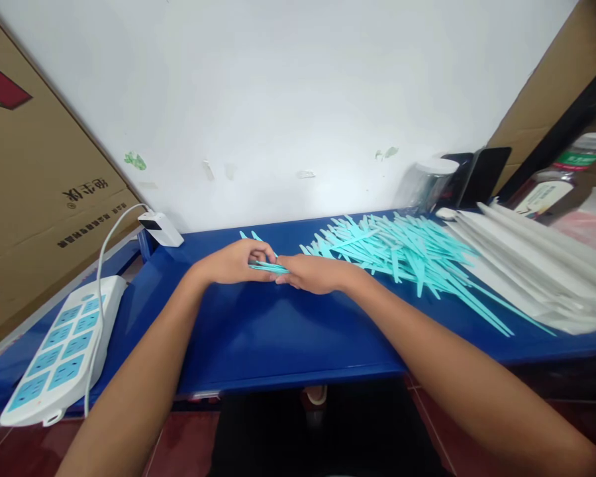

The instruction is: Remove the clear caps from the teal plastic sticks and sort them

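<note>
Several thin turquoise strips (268, 267) form a small bundle between my two hands, just above the blue tabletop (288, 331). My left hand (238, 262) is closed on the bundle's left part, its fingers curled round it. From the other side, my right hand (312, 273) closes on the bundle's right end, its fingertips meeting those of the left. Behind my left hand, the tips of a couple more strips (251, 235) show. A large loose heap of the same turquoise strips (397, 248) lies right of my right hand, pointing in many directions.
At left lie a white power strip (64, 348) with a cable and a small white device (161, 228), beside a cardboard box (40, 172). To the right are stacked white bags (531, 271), a clear jar (424, 185) and a bottle (551, 179). A white wall (288, 99) stands behind.
</note>
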